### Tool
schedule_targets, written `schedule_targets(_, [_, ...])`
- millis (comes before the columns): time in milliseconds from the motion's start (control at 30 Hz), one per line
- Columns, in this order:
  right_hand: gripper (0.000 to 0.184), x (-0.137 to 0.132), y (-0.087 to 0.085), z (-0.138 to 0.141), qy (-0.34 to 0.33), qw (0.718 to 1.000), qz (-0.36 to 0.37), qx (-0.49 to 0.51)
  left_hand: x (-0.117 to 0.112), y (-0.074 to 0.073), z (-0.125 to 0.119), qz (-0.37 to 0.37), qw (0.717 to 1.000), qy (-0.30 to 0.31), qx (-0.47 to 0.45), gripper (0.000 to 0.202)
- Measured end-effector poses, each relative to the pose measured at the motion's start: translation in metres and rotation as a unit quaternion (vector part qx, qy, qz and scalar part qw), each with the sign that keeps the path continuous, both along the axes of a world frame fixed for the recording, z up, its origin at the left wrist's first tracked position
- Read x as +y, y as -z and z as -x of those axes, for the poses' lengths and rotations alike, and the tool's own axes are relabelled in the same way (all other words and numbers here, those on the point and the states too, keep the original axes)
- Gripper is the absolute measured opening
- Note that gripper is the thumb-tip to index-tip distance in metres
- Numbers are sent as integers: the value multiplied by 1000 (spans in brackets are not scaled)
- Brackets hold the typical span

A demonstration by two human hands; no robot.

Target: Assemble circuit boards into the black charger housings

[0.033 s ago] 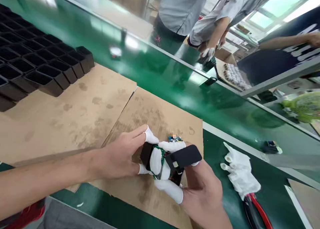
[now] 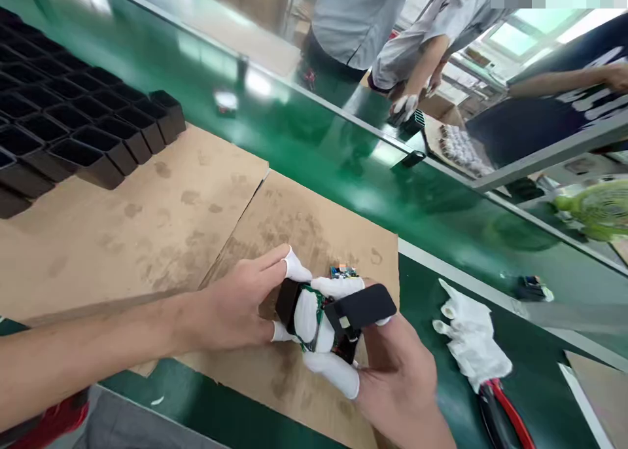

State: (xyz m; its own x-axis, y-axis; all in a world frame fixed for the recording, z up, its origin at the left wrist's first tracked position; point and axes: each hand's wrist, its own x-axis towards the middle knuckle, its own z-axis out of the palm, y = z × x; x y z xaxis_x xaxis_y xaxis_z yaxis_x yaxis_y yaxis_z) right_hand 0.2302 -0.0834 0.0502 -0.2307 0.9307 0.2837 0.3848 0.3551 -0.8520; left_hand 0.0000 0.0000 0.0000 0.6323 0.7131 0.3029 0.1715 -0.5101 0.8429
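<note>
Both my hands meet over the cardboard sheet (image 2: 161, 220), fingertips in white finger cots. My left hand (image 2: 235, 305) pinches the left end of a small black housing (image 2: 286, 300) with a green circuit board (image 2: 320, 318) inside it. My right hand (image 2: 397, 377) grips the same assembly from the right and below. Its fingers also hold a flat black cover piece (image 2: 363, 307) on top. A second small circuit board (image 2: 343, 270) lies on the cardboard just behind my fingers.
Black compartment trays (image 2: 73, 135) stand at the far left. A white glove (image 2: 471, 338) and a red-and-black tool (image 2: 503, 410) lie on the green bench to the right. Beyond runs a green conveyor belt (image 2: 318, 141) with a small part (image 2: 532, 287). Co-workers stand across it.
My hands and the assembly have not moved. A co-worker's gloved hand across the belt has shifted slightly.
</note>
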Motion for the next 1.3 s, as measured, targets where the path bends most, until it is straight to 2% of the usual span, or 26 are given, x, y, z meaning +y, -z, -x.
schedule_targets(133, [58,5,-4,1,-4,1000,-9,-17,1,3,-1,19,998,9,-57,37])
schedule_targets(200, [63,6,-4,1,-4,999,-13,-30,2,2,-1,27,997,12,-70,36])
schedule_targets(400, [69,6,-3,0,-4,999,-16,-43,2,1,-1,35,997,15,-70,43])
schedule_targets(667, [80,-4,13,-12,18,999,-9,-43,1,0,-1,39,997,12,-64,47])
schedule_targets(800, [81,-5,13,-14,16,998,-4,-52,1,1,-1,44,997,15,-55,46])
schedule_targets(1100, [52,5,-3,-3,-12,997,-13,-81,2,1,-1,47,998,16,-44,36])
schedule_targets(1300, [31,11,-9,3,-16,995,-3,-97,1,4,-1,29,999,7,-42,40])
